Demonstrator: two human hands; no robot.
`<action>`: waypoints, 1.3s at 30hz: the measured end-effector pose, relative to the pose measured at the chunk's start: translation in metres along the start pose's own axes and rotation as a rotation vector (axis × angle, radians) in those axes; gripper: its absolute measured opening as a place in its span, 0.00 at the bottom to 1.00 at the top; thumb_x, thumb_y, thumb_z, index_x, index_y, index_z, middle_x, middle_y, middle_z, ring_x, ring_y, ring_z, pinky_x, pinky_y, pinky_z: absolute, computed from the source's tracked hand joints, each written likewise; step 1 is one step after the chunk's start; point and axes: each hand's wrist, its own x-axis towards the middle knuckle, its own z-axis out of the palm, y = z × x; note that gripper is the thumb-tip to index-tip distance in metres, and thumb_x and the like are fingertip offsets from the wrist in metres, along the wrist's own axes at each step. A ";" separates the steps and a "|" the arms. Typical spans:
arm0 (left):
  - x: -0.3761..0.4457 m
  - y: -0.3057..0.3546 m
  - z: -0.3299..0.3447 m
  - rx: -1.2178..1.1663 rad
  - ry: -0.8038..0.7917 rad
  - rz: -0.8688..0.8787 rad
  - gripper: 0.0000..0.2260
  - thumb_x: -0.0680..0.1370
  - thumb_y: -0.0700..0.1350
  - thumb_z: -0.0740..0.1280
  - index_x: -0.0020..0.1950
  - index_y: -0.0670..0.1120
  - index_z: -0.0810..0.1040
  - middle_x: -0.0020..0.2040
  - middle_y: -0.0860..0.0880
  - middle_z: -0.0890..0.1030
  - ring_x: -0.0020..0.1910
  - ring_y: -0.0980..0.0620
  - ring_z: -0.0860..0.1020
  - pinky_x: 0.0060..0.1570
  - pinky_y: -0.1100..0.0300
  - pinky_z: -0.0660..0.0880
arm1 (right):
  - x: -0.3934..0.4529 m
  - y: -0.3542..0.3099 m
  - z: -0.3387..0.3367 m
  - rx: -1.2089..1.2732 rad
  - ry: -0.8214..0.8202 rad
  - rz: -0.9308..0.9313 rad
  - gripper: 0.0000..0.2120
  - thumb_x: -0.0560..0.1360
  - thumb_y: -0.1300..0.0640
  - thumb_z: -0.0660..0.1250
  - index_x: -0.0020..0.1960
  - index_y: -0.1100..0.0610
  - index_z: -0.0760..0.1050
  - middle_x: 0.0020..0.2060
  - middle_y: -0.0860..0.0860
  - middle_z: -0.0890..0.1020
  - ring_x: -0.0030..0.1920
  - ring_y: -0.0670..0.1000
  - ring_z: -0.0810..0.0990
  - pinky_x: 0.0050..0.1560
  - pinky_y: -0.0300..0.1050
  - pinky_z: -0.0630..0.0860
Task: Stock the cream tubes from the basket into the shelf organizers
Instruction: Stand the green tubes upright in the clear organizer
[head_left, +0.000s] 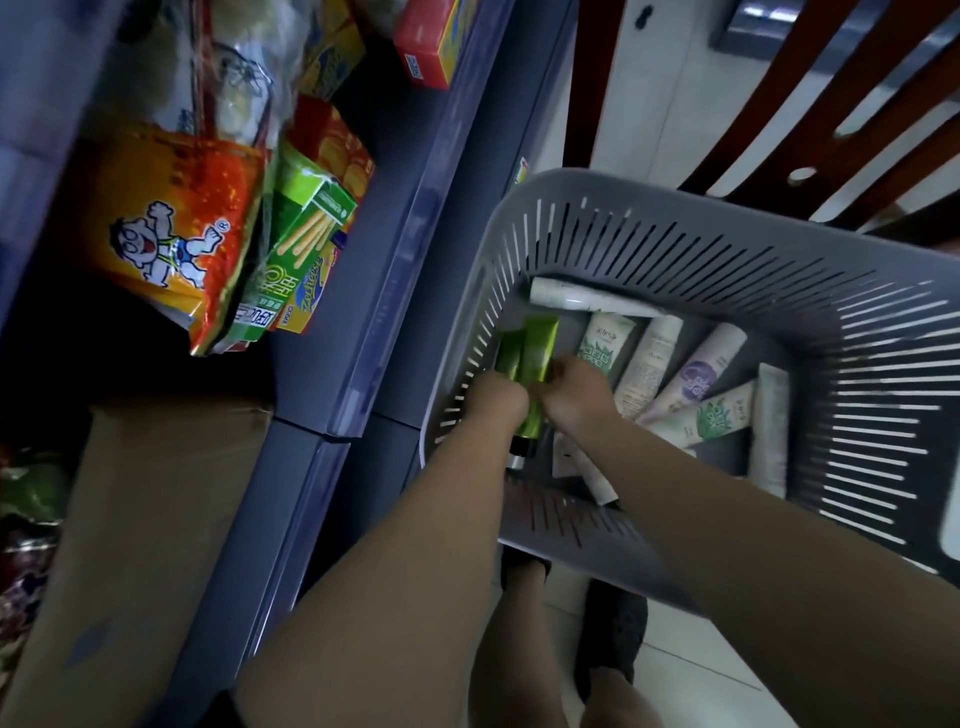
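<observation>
Grey slotted basket (717, 249) seen at right of frame; green cream tubes (527, 351) gripped inside it at its left wall by left hand (496, 402) and right hand (574, 397), fingers curled; white cream tubes (670, 374) fanned along basket floor; snack packets (171, 234) shelved upper left.

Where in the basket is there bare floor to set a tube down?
Bare basket floor shows beside the green tubes, below the white tube at the far wall. The right half is crowded with fanned white tubes.
</observation>
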 end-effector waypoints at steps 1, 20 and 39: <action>0.001 -0.001 0.001 -0.018 0.010 0.021 0.16 0.80 0.35 0.54 0.66 0.33 0.69 0.66 0.36 0.72 0.65 0.40 0.71 0.60 0.54 0.68 | -0.001 0.002 -0.003 0.020 0.016 0.003 0.09 0.74 0.59 0.65 0.35 0.58 0.72 0.30 0.53 0.76 0.36 0.53 0.75 0.28 0.40 0.64; 0.019 0.001 0.037 -0.033 0.004 0.163 0.11 0.75 0.41 0.67 0.55 0.38 0.78 0.55 0.40 0.80 0.54 0.42 0.78 0.47 0.57 0.74 | 0.011 0.034 -0.053 0.343 0.023 0.096 0.01 0.72 0.61 0.67 0.44 0.58 0.76 0.42 0.60 0.80 0.45 0.61 0.81 0.50 0.60 0.78; -0.034 0.001 0.005 0.009 -0.016 0.440 0.06 0.77 0.40 0.64 0.49 0.42 0.68 0.52 0.37 0.76 0.53 0.42 0.76 0.44 0.56 0.69 | -0.052 0.002 -0.087 0.492 -0.014 -0.016 0.02 0.75 0.65 0.62 0.45 0.63 0.74 0.35 0.54 0.76 0.36 0.51 0.75 0.27 0.34 0.72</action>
